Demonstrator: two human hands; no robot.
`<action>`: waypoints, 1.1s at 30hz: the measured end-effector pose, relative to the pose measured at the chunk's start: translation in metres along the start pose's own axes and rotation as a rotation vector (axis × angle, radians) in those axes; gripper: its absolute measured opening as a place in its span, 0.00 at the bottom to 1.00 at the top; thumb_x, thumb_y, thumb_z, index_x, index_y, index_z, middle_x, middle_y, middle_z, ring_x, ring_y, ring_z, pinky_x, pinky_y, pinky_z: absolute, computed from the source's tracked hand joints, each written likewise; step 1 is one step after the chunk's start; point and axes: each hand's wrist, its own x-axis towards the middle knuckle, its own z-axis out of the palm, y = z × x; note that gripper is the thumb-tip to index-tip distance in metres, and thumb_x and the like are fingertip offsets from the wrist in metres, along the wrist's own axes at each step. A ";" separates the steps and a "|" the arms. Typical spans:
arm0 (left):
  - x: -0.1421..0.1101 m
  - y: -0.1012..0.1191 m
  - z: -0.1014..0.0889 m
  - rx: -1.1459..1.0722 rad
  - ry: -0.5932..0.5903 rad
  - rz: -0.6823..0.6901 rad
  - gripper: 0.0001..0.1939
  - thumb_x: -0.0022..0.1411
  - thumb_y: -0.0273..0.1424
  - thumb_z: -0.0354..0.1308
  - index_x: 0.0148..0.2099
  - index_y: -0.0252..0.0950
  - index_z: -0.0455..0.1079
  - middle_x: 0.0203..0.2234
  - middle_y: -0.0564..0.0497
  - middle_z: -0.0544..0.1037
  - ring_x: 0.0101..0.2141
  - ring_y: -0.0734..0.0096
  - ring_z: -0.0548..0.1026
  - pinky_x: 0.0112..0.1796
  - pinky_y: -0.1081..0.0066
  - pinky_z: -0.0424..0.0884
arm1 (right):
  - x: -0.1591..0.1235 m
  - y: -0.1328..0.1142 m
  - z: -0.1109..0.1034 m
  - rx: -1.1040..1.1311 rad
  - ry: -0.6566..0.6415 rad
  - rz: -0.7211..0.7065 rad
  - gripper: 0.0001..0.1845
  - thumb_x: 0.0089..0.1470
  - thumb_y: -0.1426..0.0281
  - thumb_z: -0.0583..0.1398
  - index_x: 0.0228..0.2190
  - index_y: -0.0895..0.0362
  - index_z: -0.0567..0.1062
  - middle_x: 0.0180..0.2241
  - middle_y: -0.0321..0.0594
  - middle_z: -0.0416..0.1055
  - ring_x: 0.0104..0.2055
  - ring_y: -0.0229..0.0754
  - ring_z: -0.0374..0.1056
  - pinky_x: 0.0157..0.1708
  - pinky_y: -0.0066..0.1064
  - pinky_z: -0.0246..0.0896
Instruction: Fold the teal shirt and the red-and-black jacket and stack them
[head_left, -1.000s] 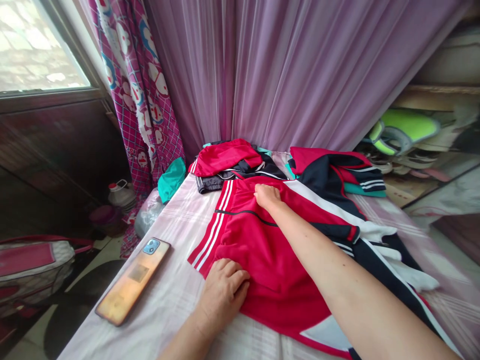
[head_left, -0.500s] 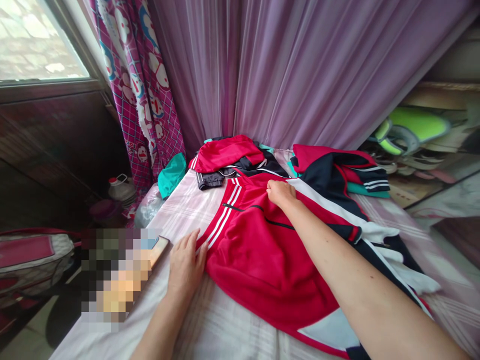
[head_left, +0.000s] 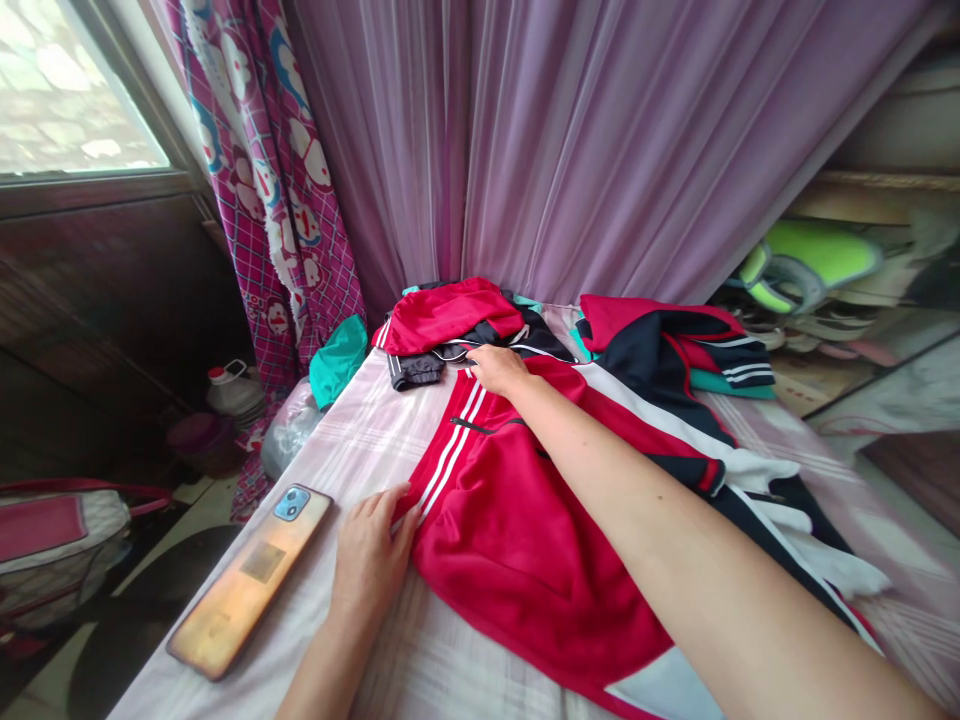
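A red track jacket (head_left: 517, 510) with white stripes along its ribbed hem lies spread on the bed, a dark zip near the hem. At the hem's near corner, my left hand (head_left: 375, 535) has its thumb and fingers closed on the edge. My right hand (head_left: 499, 370) reaches across the jacket to the hem's far corner, its fingers bent and closed on the cloth; the fingertips are partly hidden. The right forearm covers part of the jacket's middle. White and navy panels of the jacket run off to the right.
Behind the jacket lies a heap of red and black clothes (head_left: 450, 318). Folded red and navy clothing (head_left: 667, 320) sits at the back right. A phone (head_left: 251, 580) lies near the bed's left edge, and a teal cloth (head_left: 337, 362) hangs there. Purple curtains (head_left: 600, 150) close off the back.
My right hand has moved left and away from me, from the jacket's body to the hem's far corner. My left hand has stayed at the near corner.
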 end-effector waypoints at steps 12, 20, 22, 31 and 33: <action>-0.004 0.013 -0.012 0.118 -0.111 -0.153 0.09 0.60 0.40 0.56 0.37 0.41 0.71 0.41 0.48 0.78 0.45 0.57 0.73 0.45 0.59 0.65 | 0.016 0.012 0.002 0.151 0.318 0.129 0.18 0.63 0.69 0.52 0.49 0.54 0.76 0.50 0.47 0.73 0.52 0.47 0.69 0.52 0.35 0.63; -0.004 0.019 -0.032 -0.114 0.036 -0.464 0.12 0.59 0.38 0.53 0.46 0.43 0.65 0.29 0.56 0.78 0.28 0.67 0.76 0.31 0.71 0.66 | 0.024 -0.014 0.038 0.410 0.167 0.009 0.24 0.59 0.73 0.55 0.57 0.56 0.70 0.60 0.46 0.65 0.60 0.43 0.63 0.60 0.33 0.58; -0.004 0.013 -0.032 -0.094 0.054 -0.454 0.16 0.59 0.37 0.53 0.50 0.45 0.65 0.34 0.54 0.80 0.31 0.66 0.78 0.31 0.71 0.66 | 0.013 -0.015 0.044 0.399 0.136 0.017 0.28 0.59 0.71 0.55 0.61 0.55 0.66 0.64 0.45 0.60 0.63 0.43 0.60 0.62 0.34 0.56; 0.002 0.000 -0.027 0.163 -0.171 -0.304 0.16 0.61 0.38 0.51 0.49 0.47 0.73 0.40 0.51 0.82 0.38 0.61 0.79 0.33 0.70 0.67 | -0.129 0.057 0.070 0.122 0.029 0.361 0.33 0.65 0.56 0.46 0.66 0.55 0.57 0.70 0.50 0.48 0.71 0.52 0.43 0.66 0.56 0.37; 0.004 0.005 -0.033 0.203 -0.234 -0.312 0.17 0.62 0.38 0.49 0.49 0.46 0.73 0.37 0.50 0.82 0.37 0.59 0.79 0.33 0.69 0.66 | -0.146 0.089 0.069 0.089 -0.009 0.500 0.33 0.66 0.56 0.42 0.67 0.57 0.55 0.70 0.50 0.45 0.72 0.51 0.39 0.67 0.56 0.35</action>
